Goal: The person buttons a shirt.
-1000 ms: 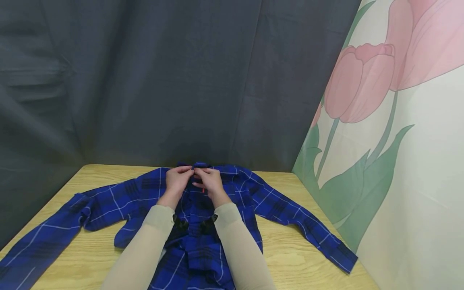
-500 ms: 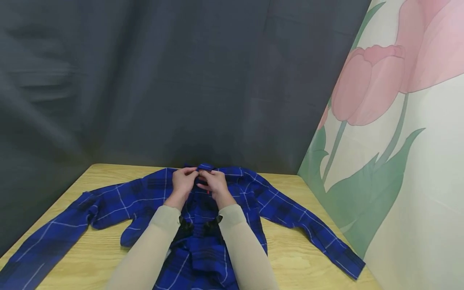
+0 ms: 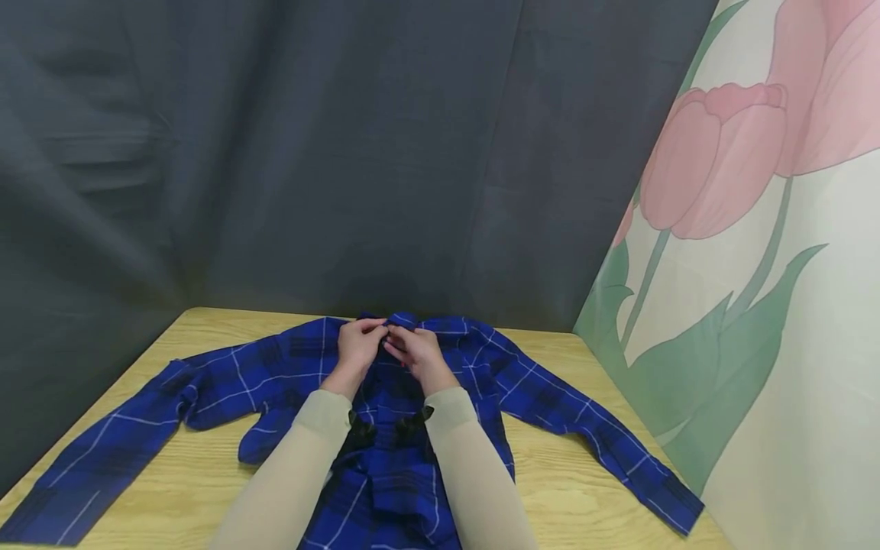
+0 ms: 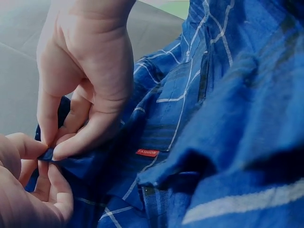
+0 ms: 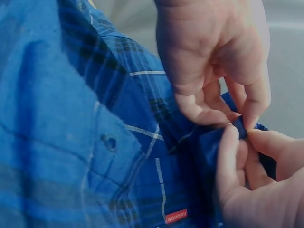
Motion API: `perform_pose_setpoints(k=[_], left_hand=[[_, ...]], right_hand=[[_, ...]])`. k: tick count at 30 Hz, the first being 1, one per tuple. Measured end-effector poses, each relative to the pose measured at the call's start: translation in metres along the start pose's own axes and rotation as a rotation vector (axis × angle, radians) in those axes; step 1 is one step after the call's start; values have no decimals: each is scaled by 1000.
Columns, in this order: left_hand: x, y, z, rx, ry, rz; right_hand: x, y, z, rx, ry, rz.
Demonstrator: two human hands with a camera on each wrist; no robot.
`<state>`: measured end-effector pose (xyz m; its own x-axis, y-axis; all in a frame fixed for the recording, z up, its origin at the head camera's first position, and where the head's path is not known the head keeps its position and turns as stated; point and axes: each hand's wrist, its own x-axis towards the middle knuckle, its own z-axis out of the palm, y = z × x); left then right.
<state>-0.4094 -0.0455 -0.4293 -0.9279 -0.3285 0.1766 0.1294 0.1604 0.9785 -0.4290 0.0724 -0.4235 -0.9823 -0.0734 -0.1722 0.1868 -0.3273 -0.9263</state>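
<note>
A blue plaid shirt with thin white lines lies spread out, its collar end toward the far table edge. At the collar my left hand pinches a dark blue fold of the cloth between thumb and fingertips. My right hand pinches the same small spot, its fingertips touching those of the left. Close up in the left wrist view, the left hand is lower and the right hand comes from above. A red label shows inside the shirt. Whatever lies under the fingertips is hidden.
The shirt's sleeves stretch out to both sides over the light wooden table. A dark grey curtain hangs behind the table. A wall with painted tulips stands on the right. Small black cameras sit at the wrists.
The head view has turned slightly left, so the scene sits farther right. Both hands stay at the collar; the right fingers have shifted a little, and the red label beneath them is now mostly covered.
</note>
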Motion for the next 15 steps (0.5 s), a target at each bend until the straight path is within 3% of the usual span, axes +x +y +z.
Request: perform_pose_setpoints(k=[5, 9, 15], left_hand=[[-1, 0, -1, 7, -36, 3], [-1, 3, -6, 54, -74, 44], [-4, 11, -10, 276, -62, 238]], right_hand=[[0, -2, -2, -3, -33, 35], [0, -3, -3, -32, -57, 21], [-1, -6, -2, -59, -56, -9]])
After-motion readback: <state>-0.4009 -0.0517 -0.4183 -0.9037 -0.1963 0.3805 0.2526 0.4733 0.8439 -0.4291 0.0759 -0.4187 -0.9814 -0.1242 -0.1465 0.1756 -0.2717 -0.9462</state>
